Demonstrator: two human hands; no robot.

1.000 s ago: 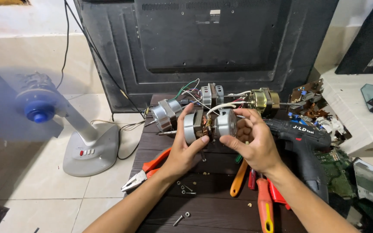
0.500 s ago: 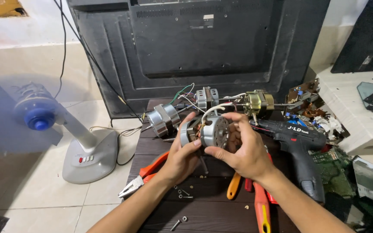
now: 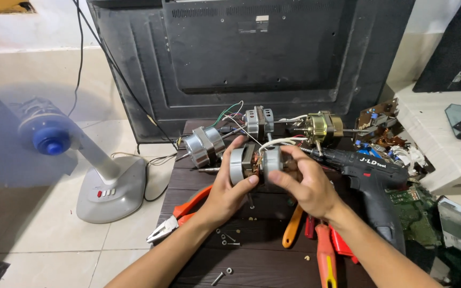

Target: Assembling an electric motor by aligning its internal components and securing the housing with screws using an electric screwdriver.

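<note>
Both the left hand (image 3: 229, 188) and the right hand (image 3: 306, 186) clamp one fan motor (image 3: 255, 163) above the dark table (image 3: 273, 261). Pliers (image 3: 180, 216) lie near left, a drill (image 3: 372, 184) right, and two motors (image 3: 204, 145) sit just beyond.

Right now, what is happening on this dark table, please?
A person holds a small silver electric motor with copper windings and white wires in both bare hands above the dark wooden table. The left hand supports it from below, and the right hand closes a grip around its right end. More motors lie behind; orange-handled pliers and a black cordless drill lie alongside.
</note>
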